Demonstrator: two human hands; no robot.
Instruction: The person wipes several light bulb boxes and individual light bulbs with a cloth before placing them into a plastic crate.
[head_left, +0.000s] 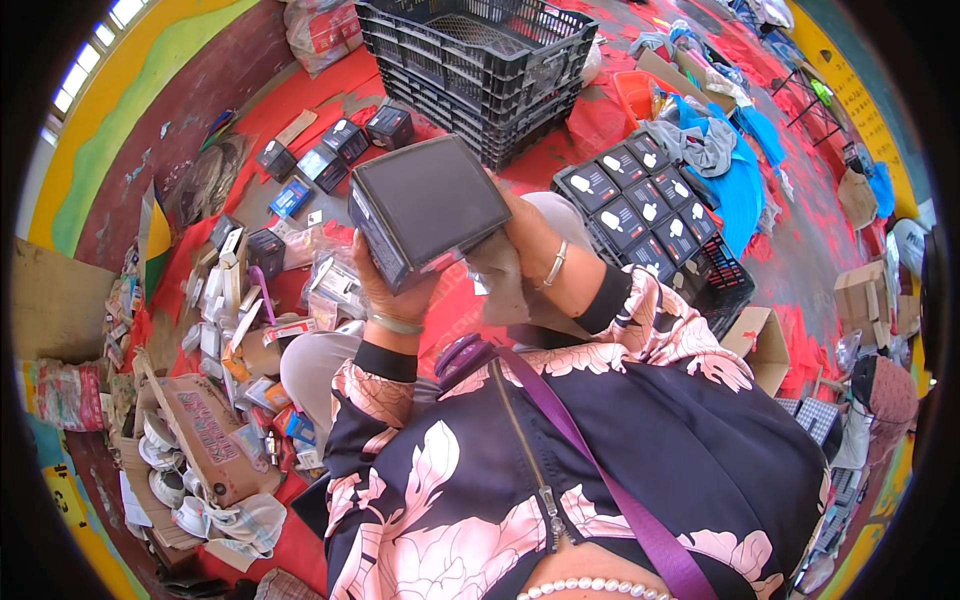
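A black box (pixel 430 195) with a plain dark top is held up in front of me between both hands. My left hand (pixel 395 300) grips its lower left side, thumb along the edge. On the box's right side is my right hand (pixel 532 235), its fingers partly hidden behind the box. A grey-beige cloth (pixel 500 278) hangs from under the right palm, against the box's near edge. To the right, a black crate (pixel 728 285) holds several black boxes (pixel 648 210) in rows, each with a white picture on top.
Stacked black plastic crates (pixel 480 75) stand ahead. Several loose dark boxes (pixel 345 140) and a blue box (pixel 290 198) lie ahead left. Small packages (pixel 265 340) and an open carton (pixel 215 435) crowd the left. Blue plastic and clothes (pixel 735 190) lie beyond the filled crate.
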